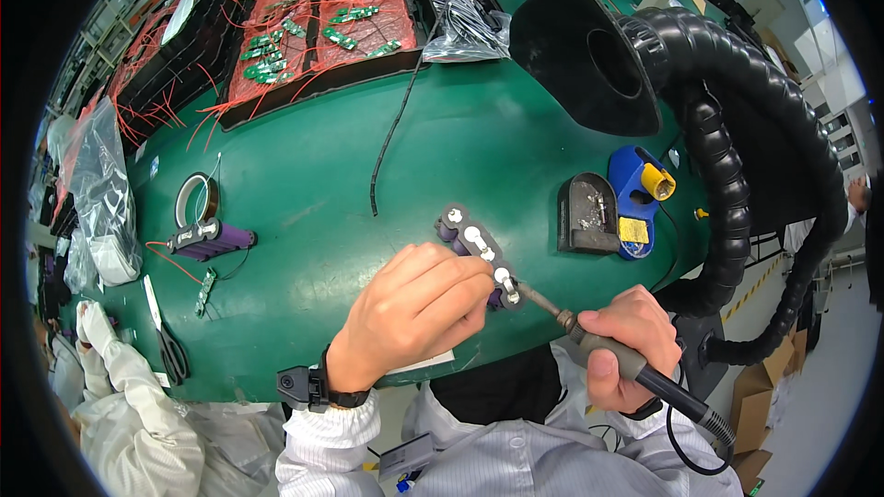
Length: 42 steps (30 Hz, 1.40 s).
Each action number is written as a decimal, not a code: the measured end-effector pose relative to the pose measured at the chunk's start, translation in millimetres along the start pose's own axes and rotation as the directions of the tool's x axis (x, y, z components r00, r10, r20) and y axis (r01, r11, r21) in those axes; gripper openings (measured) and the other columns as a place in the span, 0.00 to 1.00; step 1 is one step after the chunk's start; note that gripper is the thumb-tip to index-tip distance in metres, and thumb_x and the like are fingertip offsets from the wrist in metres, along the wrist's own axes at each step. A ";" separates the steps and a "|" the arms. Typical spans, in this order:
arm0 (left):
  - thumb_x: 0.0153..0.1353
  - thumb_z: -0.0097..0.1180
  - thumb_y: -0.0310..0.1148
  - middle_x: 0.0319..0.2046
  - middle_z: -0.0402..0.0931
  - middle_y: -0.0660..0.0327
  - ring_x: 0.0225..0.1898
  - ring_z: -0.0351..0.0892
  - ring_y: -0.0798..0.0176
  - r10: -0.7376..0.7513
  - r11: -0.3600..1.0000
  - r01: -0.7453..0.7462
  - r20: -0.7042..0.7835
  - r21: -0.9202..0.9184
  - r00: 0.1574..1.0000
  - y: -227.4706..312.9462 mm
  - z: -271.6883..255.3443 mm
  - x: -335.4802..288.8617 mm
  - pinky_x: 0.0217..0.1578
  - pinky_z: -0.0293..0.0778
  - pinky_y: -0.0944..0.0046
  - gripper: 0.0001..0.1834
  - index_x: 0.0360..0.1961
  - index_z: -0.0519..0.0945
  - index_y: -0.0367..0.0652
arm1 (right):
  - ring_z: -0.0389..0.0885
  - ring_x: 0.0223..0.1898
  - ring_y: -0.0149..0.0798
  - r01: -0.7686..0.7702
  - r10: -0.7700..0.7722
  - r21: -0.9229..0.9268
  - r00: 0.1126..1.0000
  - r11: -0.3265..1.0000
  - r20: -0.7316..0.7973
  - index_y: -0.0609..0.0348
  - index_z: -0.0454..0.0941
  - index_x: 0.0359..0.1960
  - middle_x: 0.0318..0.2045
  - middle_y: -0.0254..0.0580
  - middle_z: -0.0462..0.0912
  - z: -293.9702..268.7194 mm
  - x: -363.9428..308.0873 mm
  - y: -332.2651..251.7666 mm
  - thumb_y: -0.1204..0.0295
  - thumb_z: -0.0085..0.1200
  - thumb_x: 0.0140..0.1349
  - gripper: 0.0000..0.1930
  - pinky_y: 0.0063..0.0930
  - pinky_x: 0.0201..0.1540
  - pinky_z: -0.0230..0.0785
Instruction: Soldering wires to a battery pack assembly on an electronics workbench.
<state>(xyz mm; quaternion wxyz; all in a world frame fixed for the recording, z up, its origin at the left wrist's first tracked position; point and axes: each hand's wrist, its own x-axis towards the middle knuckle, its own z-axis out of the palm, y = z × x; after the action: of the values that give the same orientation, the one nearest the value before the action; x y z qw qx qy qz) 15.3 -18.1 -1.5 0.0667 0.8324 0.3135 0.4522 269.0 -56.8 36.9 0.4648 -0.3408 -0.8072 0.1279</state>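
Note:
A small battery pack (475,236) with purple cells, a dark top and bright metal tabs stands near the table's front edge. My left hand (414,308) is closed against its near left side, and the curled fingers hide part of it. In my right hand (635,345) is a soldering iron (612,354), gripped round its handle. The iron's tip meets the pack's near end, by the last metal tab. Whether a thin wire lies within my left fingers cannot be seen.
Left: another purple pack (212,239) wired to a green circuit board (205,293), a tape roll (196,200), scissors (166,336). Right: a blue iron stand (633,193), a black holder (589,235), a black fume hose (727,175). Behind: a board tray (304,87). A co-worker's sleeve (138,405) shows lower left.

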 end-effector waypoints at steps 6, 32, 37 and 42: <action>0.41 0.70 0.16 0.38 0.86 0.60 0.33 0.81 0.57 0.002 0.999 -0.002 0.009 -0.034 1.000 -0.3 1.0 0.9 0.33 0.76 0.60 0.17 0.36 0.84 0.39 | 0.81 0.22 0.39 -0.017 0.017 -0.013 1.000 1.000 -0.004 0.64 0.84 0.41 0.26 0.42 0.87 1.4 4.1 0.5 0.69 0.64 0.64 0.11 0.31 0.27 0.69; 0.41 0.71 0.16 0.39 0.83 0.62 0.34 0.80 0.58 -0.017 0.999 0.018 0.047 -0.036 0.999 -1.2 1.0 0.3 0.35 0.78 0.61 0.19 0.38 0.85 0.39 | 0.81 0.21 0.39 0.008 -0.006 -0.031 0.999 0.999 0.049 0.64 0.84 0.40 0.24 0.40 0.85 3.5 13.6 1.0 0.70 0.64 0.61 0.10 0.30 0.26 0.67; 0.45 0.71 0.21 0.41 0.81 0.61 0.37 0.79 0.58 0.015 0.999 -0.012 0.070 -0.040 0.997 -4.7 0.7 -3.0 0.37 0.77 0.59 0.19 0.42 0.83 0.38 | 0.80 0.21 0.39 0.026 -0.021 -0.051 0.995 0.998 0.099 0.62 0.84 0.39 0.24 0.38 0.85 2.5 17.6 -2.1 0.70 0.65 0.58 0.11 0.31 0.27 0.68; 0.42 0.71 0.16 0.40 0.83 0.62 0.35 0.79 0.57 -0.039 0.997 0.042 0.060 -0.062 0.997 -1.6 2.3 -2.1 0.34 0.78 0.61 0.20 0.40 0.85 0.40 | 0.79 0.22 0.39 0.041 -0.033 -0.064 0.993 0.997 0.117 0.61 0.84 0.39 0.25 0.37 0.85 2.2 20.8 -3.3 0.70 0.65 0.58 0.10 0.31 0.28 0.68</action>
<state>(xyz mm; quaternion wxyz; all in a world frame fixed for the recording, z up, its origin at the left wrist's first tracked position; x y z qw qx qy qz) 15.5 -17.6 -4.9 0.1114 0.8363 0.3137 0.4356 258.8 -45.1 51.3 0.4077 -0.3329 -0.8429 0.1120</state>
